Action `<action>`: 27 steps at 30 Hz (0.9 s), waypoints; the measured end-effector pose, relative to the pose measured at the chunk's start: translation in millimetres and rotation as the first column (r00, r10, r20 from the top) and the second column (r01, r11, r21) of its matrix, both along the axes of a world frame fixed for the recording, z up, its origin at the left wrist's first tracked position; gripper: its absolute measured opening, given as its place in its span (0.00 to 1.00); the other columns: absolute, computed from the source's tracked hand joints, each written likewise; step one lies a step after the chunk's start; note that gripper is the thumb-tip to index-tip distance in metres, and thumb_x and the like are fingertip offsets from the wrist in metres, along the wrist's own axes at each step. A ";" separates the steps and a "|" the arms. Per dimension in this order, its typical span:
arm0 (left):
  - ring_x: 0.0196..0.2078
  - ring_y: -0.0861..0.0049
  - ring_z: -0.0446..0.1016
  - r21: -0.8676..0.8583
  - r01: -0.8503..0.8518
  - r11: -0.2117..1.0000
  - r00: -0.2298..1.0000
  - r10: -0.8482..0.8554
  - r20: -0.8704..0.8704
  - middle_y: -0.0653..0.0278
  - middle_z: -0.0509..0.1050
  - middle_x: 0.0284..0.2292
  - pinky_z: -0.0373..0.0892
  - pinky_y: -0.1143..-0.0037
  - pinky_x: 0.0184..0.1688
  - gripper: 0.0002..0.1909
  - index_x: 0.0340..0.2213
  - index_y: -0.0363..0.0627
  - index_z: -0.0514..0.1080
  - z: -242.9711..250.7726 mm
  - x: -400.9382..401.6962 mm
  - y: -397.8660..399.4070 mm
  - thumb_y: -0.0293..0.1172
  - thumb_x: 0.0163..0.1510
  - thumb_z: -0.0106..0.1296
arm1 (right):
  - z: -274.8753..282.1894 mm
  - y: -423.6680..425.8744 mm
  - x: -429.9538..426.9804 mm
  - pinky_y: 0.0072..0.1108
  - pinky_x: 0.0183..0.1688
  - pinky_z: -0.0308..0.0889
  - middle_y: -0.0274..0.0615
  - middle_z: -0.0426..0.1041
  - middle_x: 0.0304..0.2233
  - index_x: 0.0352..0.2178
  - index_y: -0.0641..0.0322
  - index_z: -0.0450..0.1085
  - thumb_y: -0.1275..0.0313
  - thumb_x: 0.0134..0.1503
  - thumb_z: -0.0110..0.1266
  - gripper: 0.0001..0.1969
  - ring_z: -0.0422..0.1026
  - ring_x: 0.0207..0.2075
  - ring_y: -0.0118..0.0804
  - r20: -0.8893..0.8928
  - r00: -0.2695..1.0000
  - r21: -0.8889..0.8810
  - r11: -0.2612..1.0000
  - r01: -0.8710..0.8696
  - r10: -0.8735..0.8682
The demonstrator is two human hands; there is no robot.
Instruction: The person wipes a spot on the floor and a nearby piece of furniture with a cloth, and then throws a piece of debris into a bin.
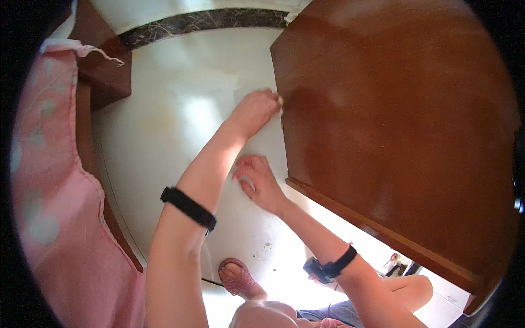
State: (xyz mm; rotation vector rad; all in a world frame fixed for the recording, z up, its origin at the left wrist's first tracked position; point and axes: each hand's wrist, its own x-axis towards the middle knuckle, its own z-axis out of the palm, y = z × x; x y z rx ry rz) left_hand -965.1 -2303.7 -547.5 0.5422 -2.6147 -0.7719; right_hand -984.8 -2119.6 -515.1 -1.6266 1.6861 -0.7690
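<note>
My left hand [255, 111] reaches over the pale, shiny floor [164, 90] to the vertical-looking edge of a large reddish-brown wooden panel [389, 119]. Its fingers are closed around a small pale piece [280, 101], which lies right against that edge and is mostly hidden by the fingertips. Nearer to me, my right hand [262, 184] hangs over the floor, left of the panel's lower corner. Its fingers are curled, the thumb stands apart, and I see nothing in it; the fingertips are blurred. A black strap circles each forearm.
A pink patterned bedcover [49, 172] hangs along a brown wooden bed frame [110, 82] at the left. Dark marble skirting [205, 20] runs along the far wall. My slippered foot [233, 274] is below, near small crumbs [264, 248]. Bright light glares at lower right.
</note>
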 end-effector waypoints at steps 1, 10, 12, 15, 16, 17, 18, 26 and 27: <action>0.39 0.63 0.68 0.097 0.171 0.981 0.983 -0.177 0.059 0.60 0.70 0.31 0.68 0.70 0.38 0.07 0.27 0.44 0.73 10.0 3.3 2.3 0.25 0.45 0.45 | 5.1 8.7 1.8 0.28 0.46 0.59 0.40 0.62 0.39 0.26 0.58 0.66 0.85 0.40 0.50 0.10 0.60 0.43 0.43 -0.014 1.000 -0.008 1.000 -0.011 0.011; 0.40 0.66 0.68 -0.115 -0.263 0.958 0.965 0.263 -0.015 0.62 0.70 0.32 0.67 0.71 0.39 0.08 0.29 0.44 0.73 -3.6 -6.8 -39.9 0.24 0.47 0.44 | 52.5 43.5 15.5 0.25 0.35 0.64 0.36 0.67 0.26 0.25 0.60 0.66 0.87 0.43 0.48 0.09 0.66 0.34 0.39 0.229 0.962 0.026 0.987 -0.156 0.146; 0.39 0.63 0.67 0.016 -0.265 0.964 0.963 0.266 -0.039 0.60 0.70 0.32 0.67 0.70 0.39 0.08 0.29 0.43 0.72 0.5 -12.6 -16.4 0.24 0.47 0.43 | 53.4 50.9 2.4 0.25 0.33 0.64 0.37 0.67 0.27 0.25 0.60 0.66 0.87 0.43 0.47 0.09 0.66 0.32 0.38 0.198 0.973 -0.001 0.992 -0.122 0.120; 0.40 0.65 0.67 0.158 -0.139 0.978 0.990 0.136 0.032 0.62 0.70 0.33 0.68 0.69 0.39 0.06 0.27 0.43 0.72 -1.2 -8.1 12.2 0.27 0.49 0.45 | 60.0 60.3 -14.1 0.25 0.32 0.64 0.37 0.67 0.26 0.25 0.59 0.66 0.87 0.43 0.47 0.10 0.66 0.32 0.37 0.134 0.986 0.064 0.992 -0.110 0.100; 0.39 0.63 0.67 0.131 -0.089 0.987 0.996 0.087 0.020 0.60 0.70 0.33 0.67 0.70 0.39 0.08 0.28 0.42 0.72 -6.0 -0.6 25.3 0.26 0.48 0.43 | 62.0 62.5 -14.6 0.25 0.32 0.64 0.36 0.67 0.26 0.25 0.58 0.66 0.87 0.42 0.47 0.10 0.66 0.32 0.37 0.146 0.984 0.058 0.992 -0.116 0.106; 0.37 0.61 0.67 0.104 -0.037 0.994 0.999 0.036 0.008 0.59 0.69 0.32 0.66 0.70 0.38 0.09 0.30 0.41 0.71 -10.8 7.7 38.2 0.25 0.47 0.41 | 62.2 65.6 -14.8 0.25 0.32 0.64 0.36 0.67 0.26 0.25 0.58 0.66 0.87 0.42 0.47 0.10 0.66 0.32 0.37 0.155 0.981 0.049 0.991 -0.123 0.115; 0.37 0.62 0.67 0.128 -0.001 0.992 1.000 0.001 -0.002 0.59 0.69 0.32 0.66 0.71 0.39 0.09 0.29 0.41 0.71 -1.5 13.9 51.7 0.25 0.47 0.42 | 62.1 69.3 -17.9 0.25 0.32 0.64 0.35 0.67 0.26 0.24 0.58 0.66 0.87 0.42 0.47 0.10 0.66 0.32 0.37 0.138 0.979 0.046 0.986 -0.160 0.152; 0.38 0.70 0.68 0.105 0.148 0.983 0.976 -0.163 0.147 0.67 0.71 0.33 0.67 0.76 0.42 0.08 0.26 0.43 0.73 7.7 37.6 150.3 0.22 0.42 0.47 | 56.5 114.1 -40.7 0.25 0.34 0.65 0.34 0.67 0.26 0.24 0.57 0.66 0.85 0.42 0.49 0.09 0.66 0.33 0.38 0.018 0.911 0.117 0.904 -0.411 0.412; 0.38 0.70 0.68 0.104 0.144 0.984 0.975 -0.159 0.153 0.67 0.71 0.33 0.67 0.76 0.42 0.08 0.26 0.43 0.73 11.4 40.2 142.7 0.22 0.42 0.47 | 59.1 114.2 -42.0 0.25 0.34 0.65 0.34 0.67 0.26 0.24 0.57 0.66 0.85 0.42 0.49 0.09 0.66 0.33 0.38 0.022 0.910 0.112 0.903 -0.415 0.415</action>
